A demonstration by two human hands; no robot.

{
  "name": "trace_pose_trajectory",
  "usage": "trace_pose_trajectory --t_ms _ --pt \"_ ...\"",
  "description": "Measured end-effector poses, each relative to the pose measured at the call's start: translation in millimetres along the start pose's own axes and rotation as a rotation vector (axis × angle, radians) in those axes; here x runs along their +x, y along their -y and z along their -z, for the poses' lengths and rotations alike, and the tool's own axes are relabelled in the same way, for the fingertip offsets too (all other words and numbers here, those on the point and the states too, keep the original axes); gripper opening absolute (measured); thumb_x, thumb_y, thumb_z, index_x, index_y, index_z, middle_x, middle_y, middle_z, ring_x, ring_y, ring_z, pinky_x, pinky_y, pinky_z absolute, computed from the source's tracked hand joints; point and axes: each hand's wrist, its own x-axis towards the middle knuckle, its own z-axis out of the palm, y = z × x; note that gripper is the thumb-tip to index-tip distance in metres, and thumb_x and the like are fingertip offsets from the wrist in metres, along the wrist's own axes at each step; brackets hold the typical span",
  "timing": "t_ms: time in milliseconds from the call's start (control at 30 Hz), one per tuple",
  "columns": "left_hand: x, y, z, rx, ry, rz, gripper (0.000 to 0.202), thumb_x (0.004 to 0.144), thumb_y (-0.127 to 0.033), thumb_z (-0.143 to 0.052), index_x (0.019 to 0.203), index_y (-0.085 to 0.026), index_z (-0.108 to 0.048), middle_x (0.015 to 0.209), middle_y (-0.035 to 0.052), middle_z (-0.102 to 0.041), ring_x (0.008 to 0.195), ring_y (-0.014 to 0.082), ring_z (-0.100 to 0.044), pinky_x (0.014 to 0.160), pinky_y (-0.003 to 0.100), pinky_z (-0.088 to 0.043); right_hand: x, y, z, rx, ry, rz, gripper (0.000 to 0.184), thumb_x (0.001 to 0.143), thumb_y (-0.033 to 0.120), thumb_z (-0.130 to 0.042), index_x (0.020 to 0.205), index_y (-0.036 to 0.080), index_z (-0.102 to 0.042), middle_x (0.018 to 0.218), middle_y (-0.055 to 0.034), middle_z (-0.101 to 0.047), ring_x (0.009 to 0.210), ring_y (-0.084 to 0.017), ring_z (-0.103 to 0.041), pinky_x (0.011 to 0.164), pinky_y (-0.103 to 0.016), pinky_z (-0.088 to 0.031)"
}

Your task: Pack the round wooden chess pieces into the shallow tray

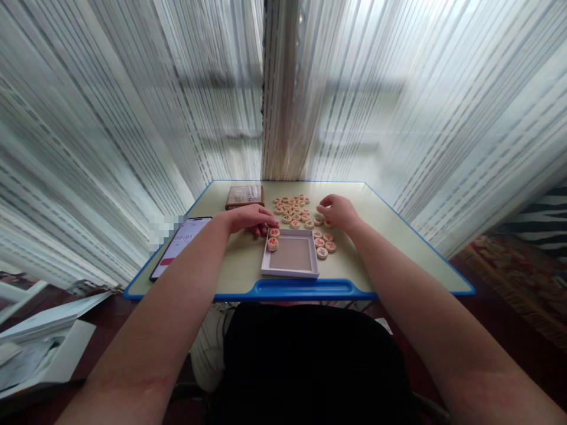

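Observation:
My left hand (254,219) lies at the far left corner of a shallow white box (290,274), palm down with fingers stretched out. Its fingertips are at a round wooden Chinese chess piece (274,232) with a red character; whether they press on it is unclear. Another red-marked chess piece (273,244) sits just nearer me, along the box's left side. My right hand (338,211) is over the right part of the loose pieces, fingers bent with thumb and forefinger slightly apart. Beneath it a chess piece (328,224) is partly covered.
Several loose chess pieces (295,224) spread behind the box, with more pieces (322,252) along its right side. A brown patterned case (245,196) stands at the back left. A phone (181,248) lies at the left edge of the blue-rimmed table (376,260). Curtains (287,88) hang behind.

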Motion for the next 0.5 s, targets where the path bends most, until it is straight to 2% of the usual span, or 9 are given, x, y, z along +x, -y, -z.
trace_pose_trajectory --t_ms 100,133,167,267,333,400,500 --pt "-1 0 -0.3 0.001 -0.009 -0.004 0.032 0.061 -0.037 -0.074 0.080 -0.012 -0.071 0.076 0.0067 -0.068 0.057 0.0091 -0.056 0.047 0.020 -0.044 -11 16 9 0.107 -0.017 0.155 0.019 0.074 0.030 -0.062 0.086 0.016 -0.068 0.082 -0.0058 -0.069 0.071 -0.014 -0.060 0.068 -0.028 -0.046" --pt "-1 0 -0.4 0.003 -0.010 -0.003 0.031 0.062 -0.037 -0.074 0.080 -0.012 -0.071 0.074 0.0060 -0.068 0.055 0.0088 -0.055 0.047 0.020 -0.044 -17 22 12 0.179 0.025 0.196 0.020 0.073 0.031 -0.063 0.085 0.016 -0.067 0.079 -0.0048 -0.068 0.067 -0.013 -0.059 0.065 -0.027 -0.046" --pt "-1 -1 -0.4 0.008 -0.009 0.000 0.029 0.063 -0.036 -0.074 0.081 -0.013 -0.072 0.071 0.0053 -0.067 0.054 0.0085 -0.055 0.047 0.019 -0.044 -23 28 16 0.267 0.105 0.214 0.020 0.072 0.031 -0.064 0.085 0.015 -0.066 0.074 -0.0034 -0.067 0.061 -0.012 -0.057 0.060 -0.026 -0.045" --pt "0 -1 -0.1 0.022 -0.019 0.012 0.026 0.065 -0.035 -0.071 0.081 -0.015 -0.073 0.069 0.0044 -0.067 0.051 0.0078 -0.054 0.045 0.019 -0.043 -40 42 23 0.439 0.471 0.272 0.019 0.072 0.031 -0.063 0.082 0.015 -0.065 0.066 -0.0006 -0.064 0.053 -0.009 -0.053 0.052 -0.024 -0.042" --pt "1 0 0.2 0.024 -0.037 0.017 0.027 0.066 -0.037 -0.071 0.080 -0.015 -0.073 0.073 0.0057 -0.069 0.052 0.0081 -0.054 0.045 0.019 -0.042 -46 46 23 0.415 0.573 0.332 0.014 0.070 0.028 -0.066 0.078 0.016 -0.067 0.068 -0.0004 -0.065 0.056 -0.009 -0.054 0.053 -0.023 -0.042" --pt "2 0 0.4 0.021 -0.052 0.020 0.030 0.064 -0.040 -0.072 0.079 -0.014 -0.074 0.078 0.0073 -0.070 0.054 0.0088 -0.055 0.045 0.020 -0.042 -48 47 19 0.330 0.570 0.371 0.011 0.068 0.026 -0.068 0.076 0.018 -0.068 0.070 0.0000 -0.067 0.060 -0.010 -0.055 0.056 -0.024 -0.043" --pt "3 1 0.0 0.011 -0.066 0.018 0.035 0.060 -0.043 -0.074 0.078 -0.014 -0.074 0.082 0.0085 -0.070 0.056 0.0091 -0.055 0.046 0.020 -0.042 -45 45 8 0.212 0.489 0.395 0.008 0.070 0.024 -0.068 0.077 0.021 -0.070 0.073 0.0008 -0.069 0.065 -0.012 -0.059 0.061 -0.025 -0.044"
